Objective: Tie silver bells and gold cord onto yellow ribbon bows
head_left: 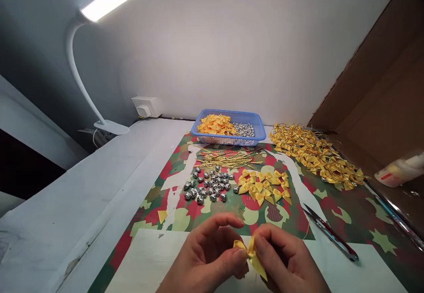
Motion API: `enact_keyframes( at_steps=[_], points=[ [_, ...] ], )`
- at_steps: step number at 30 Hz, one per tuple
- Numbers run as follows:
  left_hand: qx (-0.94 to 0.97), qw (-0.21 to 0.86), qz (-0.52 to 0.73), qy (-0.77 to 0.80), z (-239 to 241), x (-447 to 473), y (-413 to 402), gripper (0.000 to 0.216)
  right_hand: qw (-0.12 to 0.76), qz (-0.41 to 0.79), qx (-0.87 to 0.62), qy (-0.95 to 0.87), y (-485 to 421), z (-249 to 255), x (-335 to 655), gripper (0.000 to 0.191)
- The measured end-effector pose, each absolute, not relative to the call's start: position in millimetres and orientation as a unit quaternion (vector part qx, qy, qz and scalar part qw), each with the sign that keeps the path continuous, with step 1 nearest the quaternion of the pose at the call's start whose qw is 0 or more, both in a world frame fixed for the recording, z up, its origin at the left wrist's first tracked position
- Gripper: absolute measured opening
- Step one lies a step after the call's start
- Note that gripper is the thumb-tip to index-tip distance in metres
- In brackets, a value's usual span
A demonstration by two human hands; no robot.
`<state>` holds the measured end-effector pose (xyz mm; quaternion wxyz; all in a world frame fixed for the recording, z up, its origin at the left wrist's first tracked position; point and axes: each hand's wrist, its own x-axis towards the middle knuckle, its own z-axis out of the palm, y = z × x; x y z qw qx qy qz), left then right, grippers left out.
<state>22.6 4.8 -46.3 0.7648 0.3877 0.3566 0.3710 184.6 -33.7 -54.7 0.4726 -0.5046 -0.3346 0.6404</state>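
Note:
Between my two hands, low in the head view, is a yellow satin ribbon bow (255, 262). My left hand (215, 253) pinches its left loop between thumb and a finger, while the index finger arches above. My right hand (281, 255) grips the bow's right side with thumb and forefinger. One pointed tail hangs down between the hands. Just beyond my fingers lie silver jingle bells (212, 186) in a loose group, with several yellow bows (264, 184) to their right. Gold twist ties (228, 158) lie behind the bells.
A blue basket (228, 141) with orange-yellow bows and small silver bells stands at the back. Finished bows with gold ties (311, 154) are heaped at right. Thread snips (331, 233) lie right of my hands. A white lamp (82, 81), glue bottle (399, 171) and cardboard wall (371, 67) flank the table.

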Motion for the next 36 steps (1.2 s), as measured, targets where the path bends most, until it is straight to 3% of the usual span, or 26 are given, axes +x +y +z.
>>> enact_keyframes(
  at_steps=[5,10,14,36],
  points=[
    [0.37,0.744,0.373,0.413,-48.8,21.2,6.7,0.017,0.561,0.519,-0.536,-0.357,-33.8,-81.7,182.9,0.048],
    [0.359,0.754,0.347,0.426,-43.6,23.2,6.4,0.017,0.5,0.42,-0.592,-0.472,-41.7,-99.7,187.7,0.033],
    [0.344,0.757,0.349,0.431,-45.2,25.7,3.3,0.018,0.524,0.346,-0.539,-0.56,-40.2,-100.1,193.2,0.027],
    [0.366,0.789,0.323,0.373,-54.1,22.3,3.0,0.012,0.534,0.333,-0.519,-0.578,-43.8,-104.6,197.4,0.021]
  ],
)
